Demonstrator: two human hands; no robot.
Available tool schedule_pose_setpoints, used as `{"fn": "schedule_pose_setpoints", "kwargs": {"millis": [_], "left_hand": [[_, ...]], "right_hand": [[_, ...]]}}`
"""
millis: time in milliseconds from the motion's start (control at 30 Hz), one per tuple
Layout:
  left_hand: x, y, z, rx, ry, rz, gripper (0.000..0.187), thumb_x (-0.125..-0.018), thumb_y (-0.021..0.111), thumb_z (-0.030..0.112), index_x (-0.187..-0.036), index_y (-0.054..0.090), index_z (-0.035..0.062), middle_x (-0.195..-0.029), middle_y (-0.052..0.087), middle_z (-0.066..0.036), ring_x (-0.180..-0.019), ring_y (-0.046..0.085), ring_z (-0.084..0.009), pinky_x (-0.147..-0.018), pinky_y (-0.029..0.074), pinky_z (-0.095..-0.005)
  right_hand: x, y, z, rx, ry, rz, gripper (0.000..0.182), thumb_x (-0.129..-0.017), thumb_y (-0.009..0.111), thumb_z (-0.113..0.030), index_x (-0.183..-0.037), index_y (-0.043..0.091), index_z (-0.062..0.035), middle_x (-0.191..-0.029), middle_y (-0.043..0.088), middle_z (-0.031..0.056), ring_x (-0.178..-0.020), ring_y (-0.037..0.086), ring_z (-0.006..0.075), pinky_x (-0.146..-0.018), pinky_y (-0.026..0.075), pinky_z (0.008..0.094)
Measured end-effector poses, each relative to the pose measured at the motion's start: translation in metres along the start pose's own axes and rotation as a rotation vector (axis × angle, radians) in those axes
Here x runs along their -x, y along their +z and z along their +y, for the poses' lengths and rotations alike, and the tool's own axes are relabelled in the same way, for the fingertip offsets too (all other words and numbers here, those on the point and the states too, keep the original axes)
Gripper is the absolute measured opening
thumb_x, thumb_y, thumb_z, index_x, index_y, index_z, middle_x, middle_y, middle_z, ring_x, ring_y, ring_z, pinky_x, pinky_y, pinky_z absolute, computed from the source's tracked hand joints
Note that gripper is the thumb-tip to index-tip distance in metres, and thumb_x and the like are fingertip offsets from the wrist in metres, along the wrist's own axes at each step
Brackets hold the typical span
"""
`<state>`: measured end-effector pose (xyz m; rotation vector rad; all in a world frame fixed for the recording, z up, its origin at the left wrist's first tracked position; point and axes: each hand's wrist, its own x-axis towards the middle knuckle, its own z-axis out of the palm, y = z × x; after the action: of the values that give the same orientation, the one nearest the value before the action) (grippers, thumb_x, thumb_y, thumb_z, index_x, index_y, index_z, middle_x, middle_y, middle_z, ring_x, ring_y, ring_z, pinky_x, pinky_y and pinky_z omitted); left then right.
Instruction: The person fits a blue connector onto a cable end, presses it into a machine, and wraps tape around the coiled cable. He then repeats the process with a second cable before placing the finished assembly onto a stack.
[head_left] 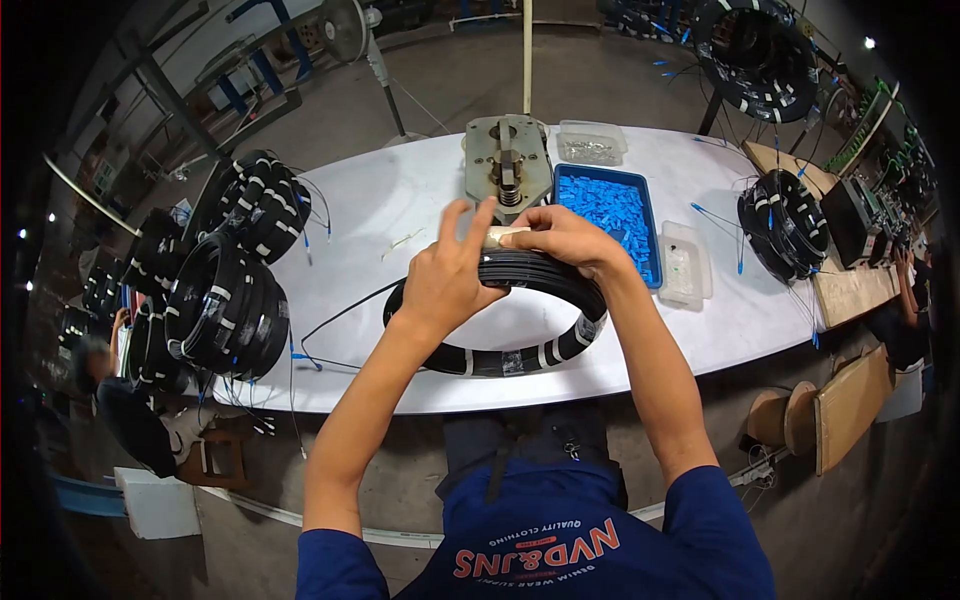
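A coil of black cable (488, 362), bound with white bands, lies on the white table in front of me. My left hand (448, 272) is on its far left part, thumb at the inner edge, with two fingers raised and apart. In my right hand (570, 240) is a pale roll that looks like clear tape (496, 238), pinched at the coil's far side. The fingers under the roll are partly hidden. A loose cable end with a blue connector (305, 357) trails off to the left.
Beyond the coil stands a metal press-like fixture (508, 165). Right of it are a blue tray (652, 268) of small blue parts and clear plastic boxes (684, 265). More cable coils (230, 310) stack at left; another coil (783, 225) sits at right. People work at both sides.
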<state>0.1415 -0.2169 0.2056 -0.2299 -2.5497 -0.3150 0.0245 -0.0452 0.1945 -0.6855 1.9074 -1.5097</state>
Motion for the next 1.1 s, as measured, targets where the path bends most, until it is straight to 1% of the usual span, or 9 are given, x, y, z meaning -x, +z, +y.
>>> {"fn": "schedule_pose_setpoints", "kwargs": {"millis": [300, 600, 700, 800, 867, 933, 1000, 1067, 1100], "left_hand": [[-0.005, 0.015, -0.011, 0.074, 0.125, -0.069, 0.057, -0.061, 0.081, 0.025, -0.111, 0.059, 0.0095, -0.095, 0.069, -0.007, -0.076, 0.069, -0.0293, -0.066, 0.056, -0.0396], [-0.004, 0.014, -0.014, 0.075, 0.119, -0.068, 0.057, -0.06, 0.082, 0.023, -0.111, 0.06, 0.0094, -0.101, 0.07, -0.007, -0.079, 0.069, -0.0288, -0.069, 0.056, -0.0383], [-0.002, 0.014, -0.015, 0.082, 0.155, -0.03, 0.058, -0.059, 0.082, 0.022, -0.111, 0.06, 0.0088, -0.102, 0.069, -0.007, -0.08, 0.069, -0.0282, -0.069, 0.056, -0.0375], [-0.001, 0.012, -0.013, 0.085, 0.162, -0.017, 0.057, -0.059, 0.081, 0.022, -0.111, 0.06, 0.0079, -0.103, 0.069, -0.008, -0.08, 0.069, -0.0281, -0.069, 0.056, -0.0372], [0.0, 0.014, -0.014, 0.095, 0.167, 0.004, 0.057, -0.06, 0.081, 0.022, -0.111, 0.06, 0.0075, -0.102, 0.069, -0.008, -0.08, 0.069, -0.028, -0.068, 0.056, -0.0372], [0.0, 0.012, -0.013, 0.103, 0.184, 0.021, 0.057, -0.06, 0.081, 0.022, -0.11, 0.06, 0.0072, -0.102, 0.069, -0.008, -0.08, 0.069, -0.0279, -0.068, 0.056, -0.0373], [0.0, 0.009, -0.01, 0.109, 0.173, -0.02, 0.056, -0.061, 0.081, 0.022, -0.11, 0.06, 0.0063, -0.102, 0.069, -0.009, -0.079, 0.069, -0.0277, -0.066, 0.055, -0.0373], [0.0, 0.008, -0.009, 0.119, 0.184, -0.029, 0.054, -0.062, 0.08, 0.022, -0.11, 0.06, 0.0056, -0.099, 0.069, -0.01, -0.078, 0.069, -0.0272, -0.065, 0.055, -0.0369], [0.003, 0.008, -0.009, 0.104, 0.207, -0.013, 0.057, -0.063, 0.08, 0.024, -0.111, 0.059, 0.0046, -0.102, 0.068, -0.011, -0.076, 0.069, -0.027, -0.064, 0.055, -0.0364]], "right_hand": [[0.005, -0.007, 0.002, -0.047, 0.015, -0.061, 0.036, -0.092, 0.066, -0.04, -0.081, 0.061, -0.0066, -0.071, 0.057, -0.0019, -0.062, 0.05, 0.0052, -0.053, 0.039, 0.0216], [-0.002, -0.016, 0.037, -0.453, -0.031, -0.161, 0.044, -0.1, 0.052, -0.042, -0.115, 0.063, -0.0017, -0.101, 0.066, 0.0053, -0.074, 0.053, 0.0054, -0.067, 0.045, 0.0173], [0.009, -0.012, 0.033, -0.187, -0.248, 0.217, 0.045, -0.099, 0.053, -0.04, -0.121, 0.059, -0.0004, -0.112, 0.064, 0.0056, -0.096, 0.061, 0.0114, -0.076, 0.049, 0.0293], [0.051, 0.01, 0.01, -0.244, -0.567, 0.584, 0.034, -0.099, 0.055, -0.032, -0.113, 0.06, -0.0014, -0.107, 0.065, 0.0108, -0.094, 0.061, 0.0167, -0.075, 0.049, 0.0303], [0.078, 0.038, 0.017, -0.949, -0.809, 0.105, 0.02, -0.098, 0.056, -0.022, -0.103, 0.059, -0.0023, -0.096, 0.064, 0.0162, -0.091, 0.061, 0.0236, -0.072, 0.049, 0.0319], [0.087, 0.076, 0.054, -1.196, -0.769, -0.356, 0.013, -0.096, 0.056, -0.015, -0.099, 0.057, -0.0024, -0.093, 0.061, 0.0196, -0.088, 0.061, 0.0278, -0.071, 0.05, 0.0349], [0.081, 0.101, 0.112, -1.093, -0.458, -0.444, 0.017, -0.096, 0.056, -0.016, -0.103, 0.057, -0.0009, -0.1, 0.061, 0.0191, -0.09, 0.062, 0.0281, -0.071, 0.051, 0.0382], [0.056, 0.122, 0.127, -1.319, -0.003, 0.023, 0.018, -0.098, 0.05, -0.018, -0.107, 0.057, -0.004, -0.098, 0.061, 0.0184, -0.086, 0.062, 0.0326, -0.073, 0.051, 0.0394], [0.044, 0.123, 0.132, -1.377, -0.038, 0.095, 0.025, -0.099, 0.049, -0.025, -0.114, 0.056, -0.0055, -0.107, 0.062, 0.0162, -0.094, 0.061, 0.0333, -0.077, 0.052, 0.042]]}}
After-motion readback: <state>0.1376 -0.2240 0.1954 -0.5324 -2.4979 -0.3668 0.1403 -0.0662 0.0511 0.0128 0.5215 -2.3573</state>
